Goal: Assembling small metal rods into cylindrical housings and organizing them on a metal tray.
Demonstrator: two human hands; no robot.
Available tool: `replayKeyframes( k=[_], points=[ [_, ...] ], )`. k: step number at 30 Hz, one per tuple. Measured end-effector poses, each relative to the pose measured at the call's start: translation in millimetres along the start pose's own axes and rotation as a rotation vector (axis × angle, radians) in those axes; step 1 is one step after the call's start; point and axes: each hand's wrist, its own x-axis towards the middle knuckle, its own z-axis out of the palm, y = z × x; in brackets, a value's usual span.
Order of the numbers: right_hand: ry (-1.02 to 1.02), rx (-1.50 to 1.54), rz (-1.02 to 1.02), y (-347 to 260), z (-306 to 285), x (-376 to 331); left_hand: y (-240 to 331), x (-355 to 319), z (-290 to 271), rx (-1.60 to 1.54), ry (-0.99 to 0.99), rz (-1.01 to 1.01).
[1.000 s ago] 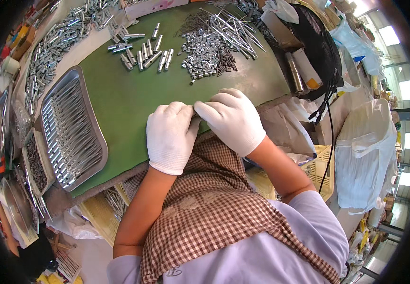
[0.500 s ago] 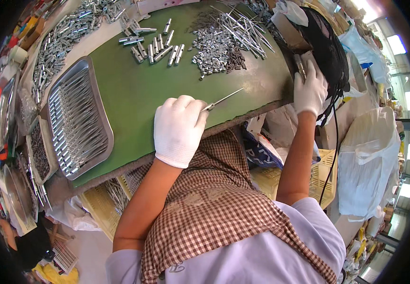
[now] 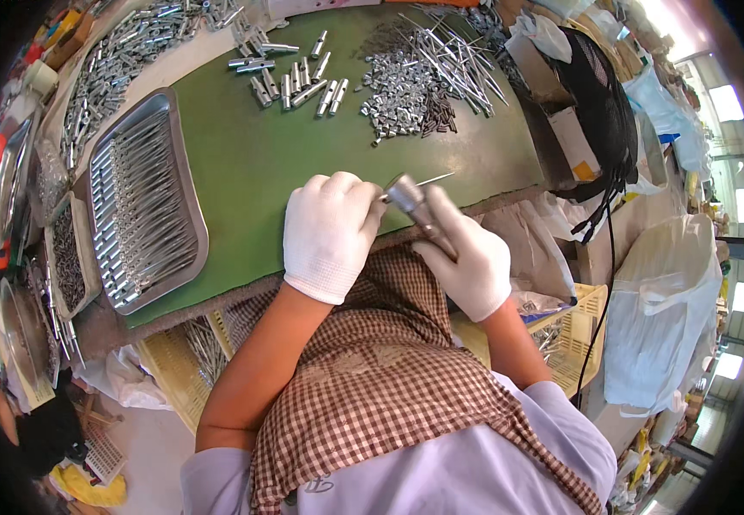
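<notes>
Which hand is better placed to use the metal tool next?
Probably the right hand: it grips the metal tool, whose head is near the left hand, which seems occupied with the thin rod.

The single view comes from the person's head, through the left of two wide fisheye lenses worn side by side. It looks steeply down past the apron and forward over the desk, with the left hand and right hand close below, near the middle. The forearms enter from under the hands. The desk's near edge slants up from below the left hand to beyond the right one. The lens reaches widely: left of the left hand, the tray bows; far right of the right hand, distant bright panels lean beside a black rim.
</notes>
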Motion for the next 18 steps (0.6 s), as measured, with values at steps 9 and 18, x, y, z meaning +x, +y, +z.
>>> replayKeyframes(
  k=[9, 18],
  points=[
    [0.374, 0.297, 0.291, 31, -4, 10, 2, -1, 1, 0.019, -0.026, -0.010],
    [0.598, -0.407, 0.270, 157, -38, 66, 6, -1, 3, 0.082, 0.019, 0.007]
  ],
)
